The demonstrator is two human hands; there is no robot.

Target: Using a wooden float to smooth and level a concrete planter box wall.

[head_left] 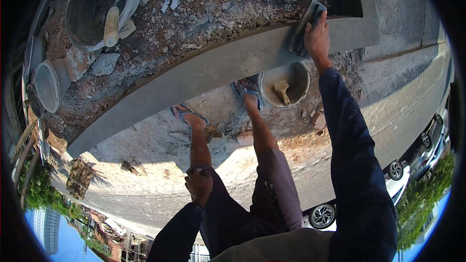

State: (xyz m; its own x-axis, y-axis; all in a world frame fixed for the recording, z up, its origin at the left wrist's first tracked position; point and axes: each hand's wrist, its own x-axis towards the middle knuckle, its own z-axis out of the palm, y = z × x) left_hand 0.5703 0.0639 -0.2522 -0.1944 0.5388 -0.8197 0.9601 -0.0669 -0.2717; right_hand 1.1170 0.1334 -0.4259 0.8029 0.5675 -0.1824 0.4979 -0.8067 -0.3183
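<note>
My right hand (318, 41) is closed around the handle of a flat plastering float (306, 26). The float's blade lies against the smooth grey cement top of a long kerb (213, 75), close to its right-hand corner. Low in the middle, my left hand (199, 184) rests on my knee with its fingers curled in; nothing shows in it, though its palm is hidden. Below the kerb, beside my sandalled foot (247, 92), stands a bucket (296, 80) with a wide brush (281, 92) in it.
A large bucket (77, 19) at the upper left holds a tool with a pale handle (111, 26). Near it are a smaller pail (48, 87) and broken stones (104, 63). Rubble soil (194, 24) borders the kerb's far side. Parked cars (398, 170) line the paving at right.
</note>
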